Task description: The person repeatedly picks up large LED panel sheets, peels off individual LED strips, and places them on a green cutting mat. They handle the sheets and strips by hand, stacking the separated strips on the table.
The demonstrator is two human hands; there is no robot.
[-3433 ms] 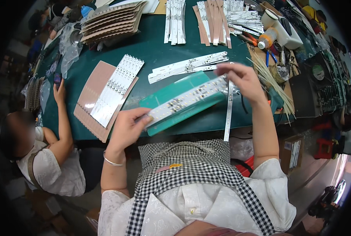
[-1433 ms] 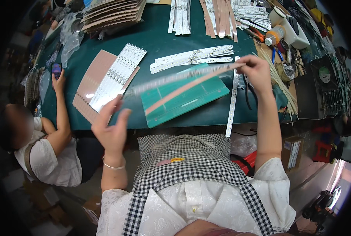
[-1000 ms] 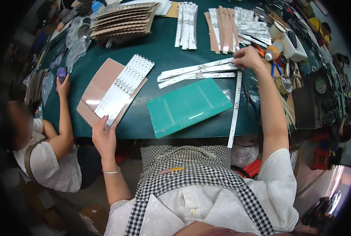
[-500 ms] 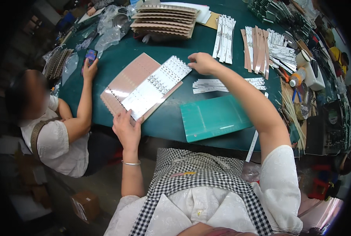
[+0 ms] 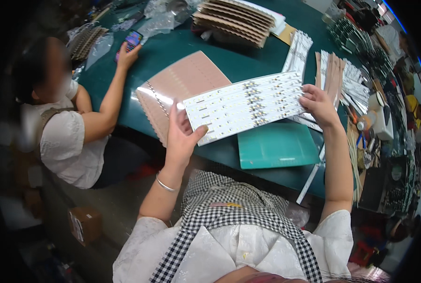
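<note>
She has the white panel (image 5: 246, 106) of LED strips lifted clear of the desk (image 5: 125, 101), held flat between both hands just above the green mat (image 5: 276, 146). The left hand (image 5: 181, 133) takes the panel's near left corner, thumb on top and fingers (image 5: 174, 113) folded under it; the right hand (image 5: 318, 104) grips the far right edge, fingers curled over that end, so both are closed on the panel and neither is free. The pink sheet (image 5: 182, 85) lies on the desk just left of and partly under the panel, and a brown stack (image 5: 236, 21) sits well beyond it. White strips (image 5: 299, 47) and more brown sheets lie beyond the panel's right end. To my eye the thing to mind here is keeping the panel level and unbent: it looks thin and scored into strips, so a grip at two opposite corners could let it sag or snap along a score line. Holding by the bare margins, off the small components, seems wise. A second person's hand (image 5: 128, 54), well to the left of the panel, holds a phone (image 5: 131, 40) and stays out of her way
</note>
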